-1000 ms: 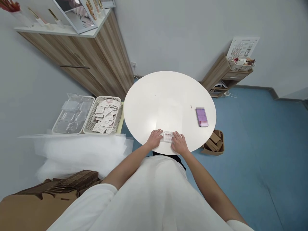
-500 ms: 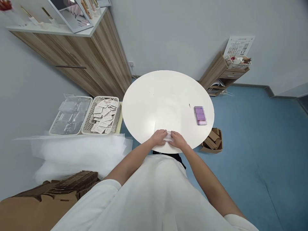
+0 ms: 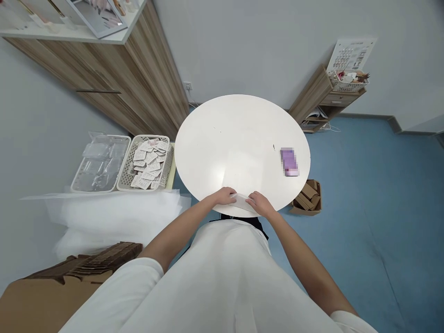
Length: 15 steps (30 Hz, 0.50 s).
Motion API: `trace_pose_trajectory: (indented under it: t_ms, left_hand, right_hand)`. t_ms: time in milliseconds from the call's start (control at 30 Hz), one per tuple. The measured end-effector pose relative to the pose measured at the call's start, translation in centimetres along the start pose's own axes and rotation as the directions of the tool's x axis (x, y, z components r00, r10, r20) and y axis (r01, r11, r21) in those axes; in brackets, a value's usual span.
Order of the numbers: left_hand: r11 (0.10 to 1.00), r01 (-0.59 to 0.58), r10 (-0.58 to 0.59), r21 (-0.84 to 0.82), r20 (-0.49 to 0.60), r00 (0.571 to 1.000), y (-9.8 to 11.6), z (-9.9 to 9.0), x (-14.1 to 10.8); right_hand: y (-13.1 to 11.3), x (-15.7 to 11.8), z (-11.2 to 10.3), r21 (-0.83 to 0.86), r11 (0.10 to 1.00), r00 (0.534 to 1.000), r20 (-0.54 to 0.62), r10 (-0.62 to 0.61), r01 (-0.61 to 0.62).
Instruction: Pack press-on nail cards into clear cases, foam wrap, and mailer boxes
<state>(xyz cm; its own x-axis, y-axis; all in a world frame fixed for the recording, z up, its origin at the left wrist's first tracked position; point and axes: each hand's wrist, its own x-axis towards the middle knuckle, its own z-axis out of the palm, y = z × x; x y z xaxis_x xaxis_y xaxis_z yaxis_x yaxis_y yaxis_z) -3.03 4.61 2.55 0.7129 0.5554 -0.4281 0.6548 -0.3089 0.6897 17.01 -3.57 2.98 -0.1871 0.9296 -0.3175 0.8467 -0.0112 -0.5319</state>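
Note:
A small clear plastic packet (image 3: 242,201) lies at the near edge of the round white table (image 3: 239,134), and both hands hold it. My left hand (image 3: 225,196) grips its left end. My right hand (image 3: 259,203) grips its right end. The packet looks white and thin from this angle, and what it holds is hidden. A purple, blurred flat object (image 3: 289,161) rests on the table's right side, apart from both hands.
Left of the table stand a white basket of small printed cards (image 3: 147,163) and a basket of clear packets (image 3: 100,162). White sheets (image 3: 114,217) and folded cardboard (image 3: 83,266) lie below them. A cardboard box (image 3: 307,198) sits on the blue floor. Wooden cabinets (image 3: 132,88) line the wall.
The packet lay flat between my spread hands, its pink contents showing. Both hands have closed on its ends and drawn it to the table's edge, where it is turned over or tilted.

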Motion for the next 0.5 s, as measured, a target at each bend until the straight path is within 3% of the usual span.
trace_pose_trajectory:
  t_ms: [233,500]
  left_hand:
    - [0.968,0.239,-0.244,0.076,0.066,0.967,-1.8,-2.2,0.0]
    - [0.870,0.415,-0.430,0.266,-0.002,0.903,-1.4,-1.3,-1.0]
  right_hand:
    - [0.3,1.6,0.5,0.139,0.978,0.988,0.003,0.154,-0.153]
    - [0.5,2.8,1.3,0.159,0.972,0.984,-0.020,0.178,-0.173]
